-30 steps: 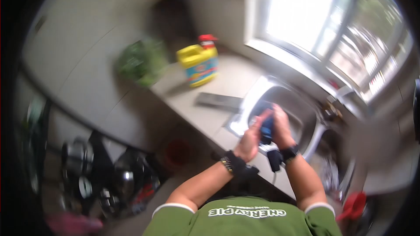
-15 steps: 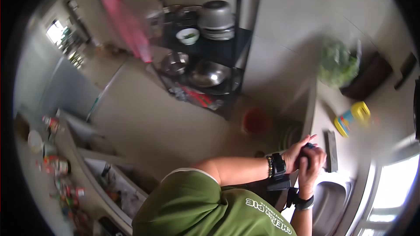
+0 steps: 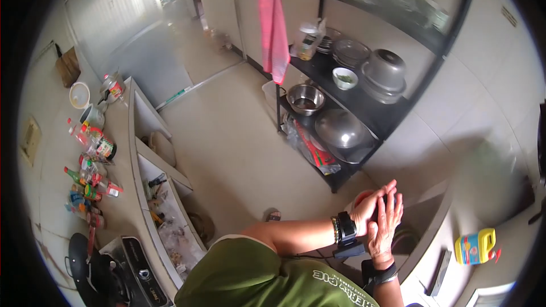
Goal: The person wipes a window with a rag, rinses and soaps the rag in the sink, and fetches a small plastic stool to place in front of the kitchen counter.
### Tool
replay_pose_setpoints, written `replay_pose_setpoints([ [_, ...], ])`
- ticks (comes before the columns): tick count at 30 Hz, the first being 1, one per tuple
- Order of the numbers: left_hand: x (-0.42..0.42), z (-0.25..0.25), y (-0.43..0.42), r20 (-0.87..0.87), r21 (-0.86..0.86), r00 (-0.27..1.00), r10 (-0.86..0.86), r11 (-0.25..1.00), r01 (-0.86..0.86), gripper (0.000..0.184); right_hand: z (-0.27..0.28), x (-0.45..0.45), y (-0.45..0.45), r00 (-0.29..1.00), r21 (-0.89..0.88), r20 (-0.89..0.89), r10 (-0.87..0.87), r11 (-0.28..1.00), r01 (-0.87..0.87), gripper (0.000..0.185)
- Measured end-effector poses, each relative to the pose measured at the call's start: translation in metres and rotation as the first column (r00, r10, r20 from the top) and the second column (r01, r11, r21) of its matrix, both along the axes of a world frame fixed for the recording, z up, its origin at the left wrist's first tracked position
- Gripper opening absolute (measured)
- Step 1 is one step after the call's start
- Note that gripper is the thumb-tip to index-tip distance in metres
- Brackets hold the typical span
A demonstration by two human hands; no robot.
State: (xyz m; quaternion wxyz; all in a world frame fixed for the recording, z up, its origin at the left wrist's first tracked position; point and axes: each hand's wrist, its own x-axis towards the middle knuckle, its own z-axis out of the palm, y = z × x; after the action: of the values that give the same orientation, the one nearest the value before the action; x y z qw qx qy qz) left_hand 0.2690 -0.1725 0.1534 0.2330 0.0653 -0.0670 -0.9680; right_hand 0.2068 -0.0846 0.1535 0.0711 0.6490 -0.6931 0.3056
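My left hand [image 3: 365, 209], with a beaded bracelet and a black wrist strap, presses against my right hand [image 3: 384, 231]. Between the palms a small dark object shows in part; the fingers hide most of it. Both hands are closed around it. My right wrist wears a dark band. Below the left wrist hangs a dark blue-grey box [image 3: 349, 250] with a cord.
Right, a yellow bottle [image 3: 476, 247] and a grey bar [image 3: 438, 273] lie on the counter. A black rack [image 3: 364, 105] holds pots and bowls ahead. Left, a counter [image 3: 126, 193] bears bottles, a stove [image 3: 139, 273] and a wok [image 3: 85, 267]. A pink cloth [image 3: 273, 28] hangs from the rack.
The view has swung left from the sink and window to the rack and left counter. My hands have moved away from above the sink, still together around the dark object.
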Motion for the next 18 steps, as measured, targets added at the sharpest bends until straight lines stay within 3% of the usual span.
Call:
replay_pose_setpoints([
  [1, 0.0, -0.027, -0.01, -0.027, -0.159, 0.998, -0.061, 0.986, 0.056, 0.052, -0.012, -0.01, -0.021, 0.997, -0.062, -0.069, -0.021, 0.998, 0.016, 0.063],
  [2, -0.004, -0.053, -0.018, -0.003, -0.28, 0.997, -0.073, 0.957, 0.069, 0.054, -0.006, -0.014, -0.042, 0.999, -0.098, -0.017, -0.033, 0.995, 0.032, 0.063],
  [4, 0.03, -0.02, -0.036, 0.021, -0.194, 0.992, -0.126, 0.973, 0.127, 0.059, 0.002, -0.01, -0.082, 0.961, -0.035, 0.263, -0.086, 0.995, 0.098, 0.065],
  [5, 0.046, 0.009, -0.057, 0.004, -0.143, 0.996, -0.089, 0.986, 0.089, 0.065, 0.014, -0.003, -0.112, 0.97, -0.046, 0.239, -0.032, 0.998, 0.044, 0.066],
  [6, 0.053, -0.003, -0.078, -0.09, -0.127, 0.991, -0.097, 0.988, 0.085, 0.065, 0.015, 0.012, -0.133, 0.97, -0.041, 0.208, 0.127, 0.992, -0.121, 0.069],
  [8, 0.078, -0.014, -0.136, 0.022, -0.126, 0.999, 0.027, 0.992, -0.024, 0.064, 0.02, 0.054, -0.172, 0.889, -0.033, 0.273, 0.368, 0.927, -0.374, 0.073],
  [9, 0.092, -0.021, -0.155, -0.014, -0.205, 0.982, 0.19, 0.96, -0.189, 0.061, 0.032, 0.071, -0.193, 0.819, 0.008, 0.362, 0.445, 0.877, -0.48, 0.076],
  [10, 0.116, -0.015, -0.179, 0.029, -0.194, 0.989, 0.145, 0.971, -0.137, 0.055, 0.034, 0.083, -0.212, 0.768, -0.022, 0.462, 0.443, 0.872, -0.489, 0.073],
  [12, 0.156, -0.017, -0.226, 0.193, -0.148, 0.956, 0.223, 0.969, -0.197, 0.046, 0.037, 0.085, -0.259, 0.782, -0.115, 0.445, 0.436, 0.894, -0.433, 0.063],
  [14, 0.207, -0.02, -0.271, 0.265, -0.156, 0.921, 0.286, 0.955, -0.252, 0.036, 0.031, 0.081, -0.297, 0.875, -0.144, 0.397, 0.275, 0.961, -0.237, 0.042],
  [16, 0.258, -0.006, -0.308, 0.217, -0.217, 0.899, 0.381, 0.916, -0.336, 0.035, -0.011, 0.06, -0.327, 0.89, 0.031, 0.45, 0.071, 0.995, -0.095, 0.033],
  [18, 0.305, -0.027, -0.341, 0.29, -0.245, 0.782, 0.552, 0.832, -0.498, 0.034, -0.125, 0.008, -0.34, 0.947, 0.316, 0.32, -0.008, 0.943, -0.099, 0.037],
])
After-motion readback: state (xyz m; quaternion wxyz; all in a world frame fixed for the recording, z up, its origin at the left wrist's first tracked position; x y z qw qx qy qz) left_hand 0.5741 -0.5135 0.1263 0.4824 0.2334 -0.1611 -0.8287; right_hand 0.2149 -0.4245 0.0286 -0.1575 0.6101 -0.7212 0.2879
